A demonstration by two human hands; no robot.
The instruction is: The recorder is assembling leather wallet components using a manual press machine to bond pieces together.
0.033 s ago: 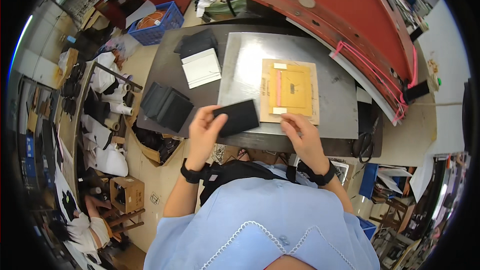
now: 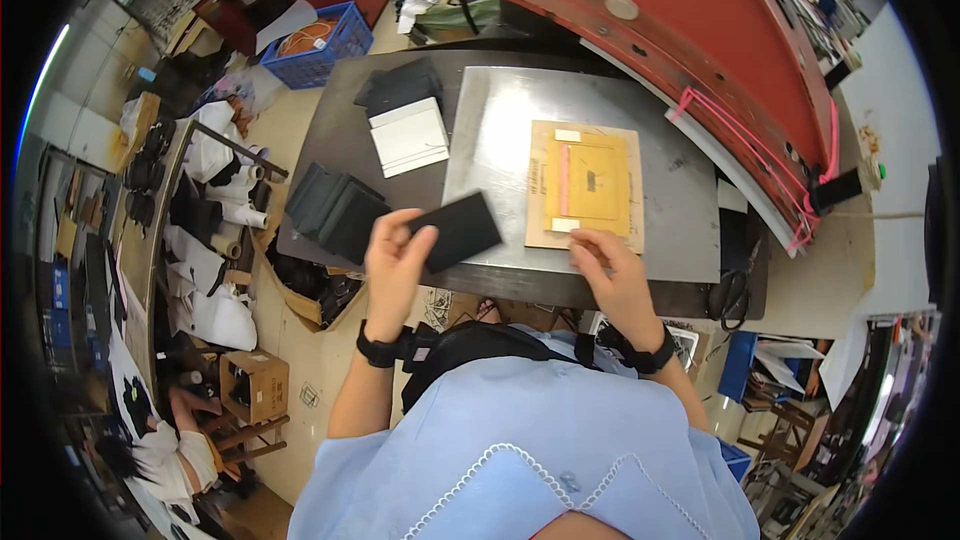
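My left hand (image 2: 396,265) is closed on the left end of a flat black rectangular piece (image 2: 462,232), held tilted above the front edge of a metal plate (image 2: 680,240). On that plate lies a brown board (image 2: 537,215) carrying a yellow template (image 2: 612,185) with a pink strip and two pale tabs. My right hand (image 2: 612,270) is at the board's lower edge, fingers loosely bent and apart, with nothing seen in it. Left of the plate are stacked black pieces (image 2: 345,215) and white sheets (image 2: 410,137), with more black pieces (image 2: 400,85) behind them.
A large red press-like lid (image 2: 680,20) with pink cord rises over the table's back right. Scissors (image 2: 735,298) lie at the right edge. A blue crate (image 2: 318,45) stands beyond the table. At lower left, another person (image 2: 180,455) sits near a cardboard box (image 2: 255,385).
My left hand has shifted slightly left with the black piece, whose right end is now tilted farther up. My right hand has moved a little to the right.
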